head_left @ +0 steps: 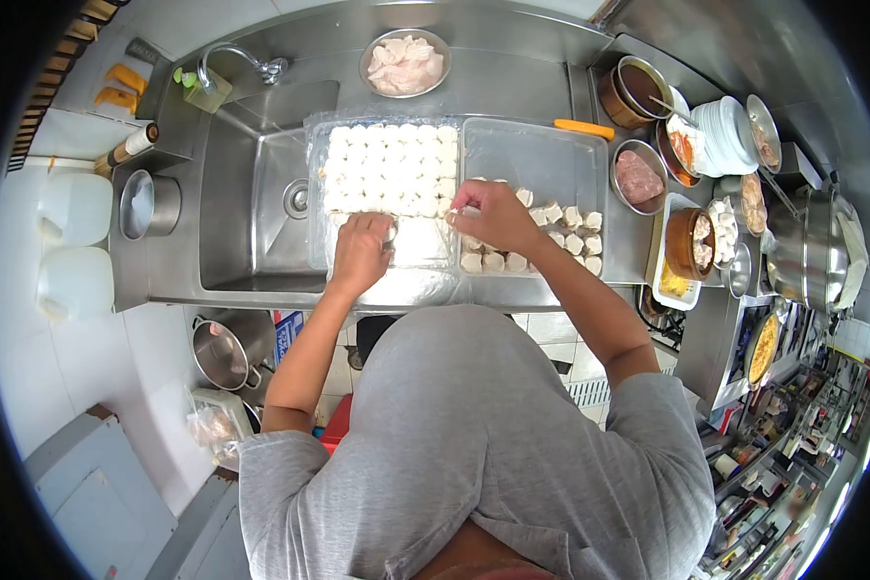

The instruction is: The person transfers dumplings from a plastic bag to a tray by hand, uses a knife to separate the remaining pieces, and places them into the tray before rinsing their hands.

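Kitchen counter, viewed from above the head. Two clear rectangular plastic containers are set side by side across a stainless steel sink (251,193).

The left clear plastic container (319,208) is filled with tight rows of small white dough-wrapped dumplings (387,164); its near end is bare. The left hand (361,253) is placed at that near end, fingers curled narrowly around a small pale object; what it is cannot be told.

The right clear plastic container (541,159) is partly filled, with a cluster of small white wrapped pieces (565,237) along its near and right side. The right hand (493,215) is held over the seam between the two containers, fingertips pinched on one small white piece at the edge of the rows.

Noted around:
- a round steel bowl of pale raw meat slices (405,63) behind the containers, beside the curved chrome tap (246,60);
- an orange-handled tool (584,128) at the far right corner of the right container;
- a steel bowl of pink minced filling (639,176) just right of it;
- a stack of white plates (730,130) further right;
- a steel pot (224,350) below the counter on the left.
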`<action>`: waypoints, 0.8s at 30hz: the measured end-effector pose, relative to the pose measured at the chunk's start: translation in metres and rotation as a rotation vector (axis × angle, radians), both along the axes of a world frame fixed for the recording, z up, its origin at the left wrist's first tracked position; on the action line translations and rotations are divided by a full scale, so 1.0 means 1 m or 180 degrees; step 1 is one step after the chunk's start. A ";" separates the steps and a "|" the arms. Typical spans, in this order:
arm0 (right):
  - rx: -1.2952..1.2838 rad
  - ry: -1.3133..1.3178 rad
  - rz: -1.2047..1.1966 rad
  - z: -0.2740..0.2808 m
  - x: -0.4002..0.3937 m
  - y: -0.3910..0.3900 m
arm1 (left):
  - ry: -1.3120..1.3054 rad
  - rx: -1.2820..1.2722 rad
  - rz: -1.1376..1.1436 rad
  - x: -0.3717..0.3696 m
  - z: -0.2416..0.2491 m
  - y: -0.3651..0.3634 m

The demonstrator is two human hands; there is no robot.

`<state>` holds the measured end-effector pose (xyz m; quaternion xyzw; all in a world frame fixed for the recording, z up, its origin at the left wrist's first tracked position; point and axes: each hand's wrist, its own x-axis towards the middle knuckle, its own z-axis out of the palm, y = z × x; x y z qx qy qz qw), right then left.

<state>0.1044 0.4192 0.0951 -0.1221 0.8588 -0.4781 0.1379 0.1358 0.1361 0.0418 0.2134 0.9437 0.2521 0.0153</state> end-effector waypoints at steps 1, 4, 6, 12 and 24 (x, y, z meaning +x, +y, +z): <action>0.0026 0.0038 0.0047 0.003 0.001 0.001 | 0.0160 -0.0147 -0.0001 0.002 0.003 0.003; 0.0068 0.0216 0.0174 0.006 0.003 0.001 | 0.0524 -0.0225 0.0029 0.003 0.018 0.009; 0.0074 0.0429 0.0244 0.006 0.004 -0.001 | 0.0054 0.0444 0.0140 -0.001 0.030 0.018; -0.0160 0.0608 0.0553 0.018 0.007 -0.022 | -0.4308 0.4918 0.0232 -0.017 0.016 0.057; -0.0129 0.1185 0.0174 0.054 0.034 -0.017 | -0.3530 0.5239 0.0582 -0.026 0.027 0.056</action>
